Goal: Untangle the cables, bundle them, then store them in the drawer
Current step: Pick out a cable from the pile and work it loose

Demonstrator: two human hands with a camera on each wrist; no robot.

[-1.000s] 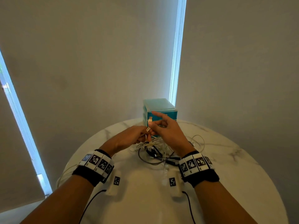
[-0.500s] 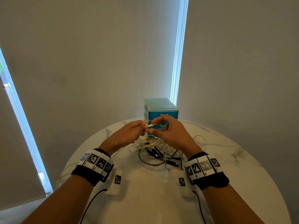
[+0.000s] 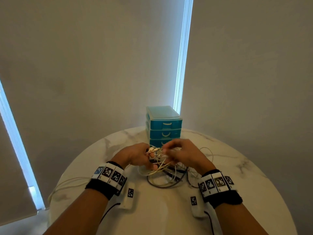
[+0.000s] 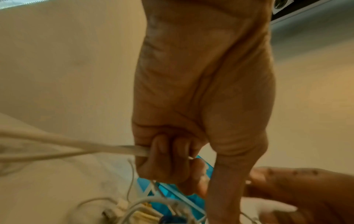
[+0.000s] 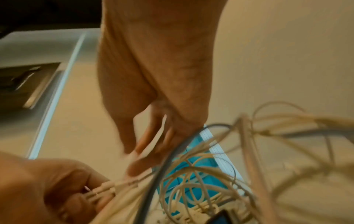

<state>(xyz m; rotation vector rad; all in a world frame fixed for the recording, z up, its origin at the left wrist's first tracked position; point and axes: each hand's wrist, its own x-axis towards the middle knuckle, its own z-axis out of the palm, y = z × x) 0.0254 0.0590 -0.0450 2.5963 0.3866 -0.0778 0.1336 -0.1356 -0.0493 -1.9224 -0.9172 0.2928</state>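
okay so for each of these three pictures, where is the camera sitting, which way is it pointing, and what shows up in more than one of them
Head: on the head, facing forward and down at the table; both forearms, left hand, right hand show.
Left wrist: looks along the left hand, gripping white cables.
Right wrist: looks along the right hand, fingers loose by the tangle.
Shared: all show the blue drawers and white cables.

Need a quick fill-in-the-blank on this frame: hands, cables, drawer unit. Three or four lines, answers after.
1. The left hand grips a bunch of ____ cable ends.
2. The teal drawer unit stands on the table with all visible drawers ____.
3. The tangled cables lie between the hands and mostly on the ____.
4. The right hand has its fingers ____, reaching into the tangle.

Answers: white; closed; table; extended
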